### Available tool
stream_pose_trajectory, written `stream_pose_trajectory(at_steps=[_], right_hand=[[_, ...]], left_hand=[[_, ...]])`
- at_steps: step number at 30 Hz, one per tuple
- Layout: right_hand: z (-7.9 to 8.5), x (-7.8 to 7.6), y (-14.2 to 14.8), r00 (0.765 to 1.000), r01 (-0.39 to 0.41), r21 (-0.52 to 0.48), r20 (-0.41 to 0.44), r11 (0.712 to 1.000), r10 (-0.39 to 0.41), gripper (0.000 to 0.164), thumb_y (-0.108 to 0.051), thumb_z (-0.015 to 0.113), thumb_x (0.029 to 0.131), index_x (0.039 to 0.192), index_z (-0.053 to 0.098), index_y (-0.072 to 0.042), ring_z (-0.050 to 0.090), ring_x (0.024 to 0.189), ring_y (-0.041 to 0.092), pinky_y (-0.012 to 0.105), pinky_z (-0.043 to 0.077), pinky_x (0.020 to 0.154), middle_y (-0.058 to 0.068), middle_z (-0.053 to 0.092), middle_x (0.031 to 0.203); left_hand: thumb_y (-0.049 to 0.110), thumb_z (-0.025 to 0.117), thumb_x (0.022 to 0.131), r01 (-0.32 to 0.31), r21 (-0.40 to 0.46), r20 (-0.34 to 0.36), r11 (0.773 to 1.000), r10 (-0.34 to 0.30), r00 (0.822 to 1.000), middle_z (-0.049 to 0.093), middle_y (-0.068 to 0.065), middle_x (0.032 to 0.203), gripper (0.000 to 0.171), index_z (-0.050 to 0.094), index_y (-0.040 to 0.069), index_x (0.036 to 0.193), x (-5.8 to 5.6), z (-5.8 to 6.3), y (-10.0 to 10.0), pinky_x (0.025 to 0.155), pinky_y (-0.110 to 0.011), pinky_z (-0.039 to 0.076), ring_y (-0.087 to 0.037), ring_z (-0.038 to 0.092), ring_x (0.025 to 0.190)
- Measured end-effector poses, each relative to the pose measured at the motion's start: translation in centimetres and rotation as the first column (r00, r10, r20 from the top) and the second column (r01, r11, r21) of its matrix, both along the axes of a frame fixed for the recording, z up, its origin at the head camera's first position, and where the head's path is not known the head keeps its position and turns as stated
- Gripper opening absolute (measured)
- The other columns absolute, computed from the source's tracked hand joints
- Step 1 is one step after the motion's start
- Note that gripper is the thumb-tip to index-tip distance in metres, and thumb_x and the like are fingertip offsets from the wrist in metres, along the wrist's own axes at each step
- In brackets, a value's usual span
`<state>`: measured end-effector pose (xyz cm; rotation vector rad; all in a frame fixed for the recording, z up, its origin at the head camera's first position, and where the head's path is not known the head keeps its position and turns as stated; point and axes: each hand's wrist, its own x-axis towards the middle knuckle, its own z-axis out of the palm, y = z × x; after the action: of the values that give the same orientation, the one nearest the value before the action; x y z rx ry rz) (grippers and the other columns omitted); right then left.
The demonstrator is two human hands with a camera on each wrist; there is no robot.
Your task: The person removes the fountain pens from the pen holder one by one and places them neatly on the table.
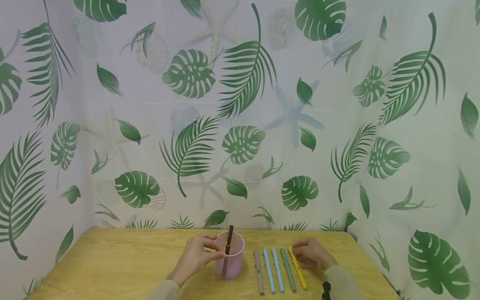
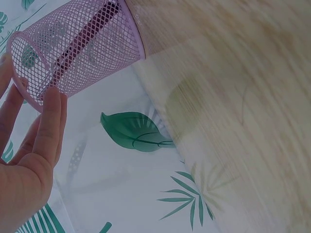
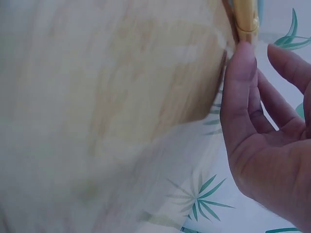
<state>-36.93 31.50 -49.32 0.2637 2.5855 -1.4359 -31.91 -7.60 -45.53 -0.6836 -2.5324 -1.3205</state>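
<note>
A pink mesh pen cup (image 1: 235,266) stands upright on the table with a dark brown pen (image 1: 229,241) leaning inside it. My left hand (image 1: 196,255) holds the cup by its rim, thumb and fingers around the edge; the left wrist view shows its fingers (image 2: 47,121) against the mesh. To the right of the cup, several capped pens lie side by side: a taupe pen (image 1: 258,273), two light blue pens (image 1: 268,271), a grey-green pen (image 1: 288,270) and a yellow pen (image 1: 298,271). My right hand (image 1: 314,253) touches the yellow pen's far end, with another finger apart from it.
The wooden table (image 1: 123,262) reaches back to a white curtain (image 1: 150,104) printed with green leaves, which also hangs at both sides. Near the right sleeve is a small black object (image 1: 326,289), its kind unclear.
</note>
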Motion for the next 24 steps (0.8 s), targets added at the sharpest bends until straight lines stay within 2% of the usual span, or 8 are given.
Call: stream_pose_trajectory(at_steps=[8,17,24], right_hand=[[0.8,0.2,-0.5,0.997,-0.015,0.095,-0.069,0.995,0.022,0.027,-0.018,0.066,0.093,0.115,0.068,-0.003,0.065,0.081,0.016,0.030,0.058,0.063,0.006,0.070,0.100],[1.7,0.5,-1.9,0.996,-0.037,0.028,-0.079,0.999,0.039,0.026,-0.015,0.066,0.093,0.114,0.068,0.000,0.064,0.082,0.018,0.032,0.059,0.066,0.009,0.070,0.100],[2.1,0.7,-2.9,0.990,-0.078,-0.046,-0.123,0.996,0.071,0.028,-0.014,0.066,0.092,0.115,0.065,0.003,0.063,0.085,0.021,0.034,0.059,0.069,0.011,0.070,0.103]], left_hand=[[0.032,0.082,0.077,0.008,0.000,0.009,1.000,-0.008,1.000,0.068,-0.019,0.120,0.014,0.077,0.018,0.076,0.0,0.0,0.0,0.068,-0.018,0.060,-0.036,0.065,0.108],[0.032,0.082,0.077,0.009,-0.002,0.017,1.000,-0.009,1.000,0.067,-0.019,0.120,0.015,0.077,0.018,0.076,0.0,0.0,0.0,0.067,-0.019,0.060,-0.036,0.065,0.107],[0.032,0.082,0.077,0.010,0.001,0.023,1.000,-0.010,1.000,0.067,-0.019,0.121,0.014,0.077,0.019,0.077,-0.2,-0.1,0.0,0.067,-0.018,0.059,-0.033,0.067,0.102]])
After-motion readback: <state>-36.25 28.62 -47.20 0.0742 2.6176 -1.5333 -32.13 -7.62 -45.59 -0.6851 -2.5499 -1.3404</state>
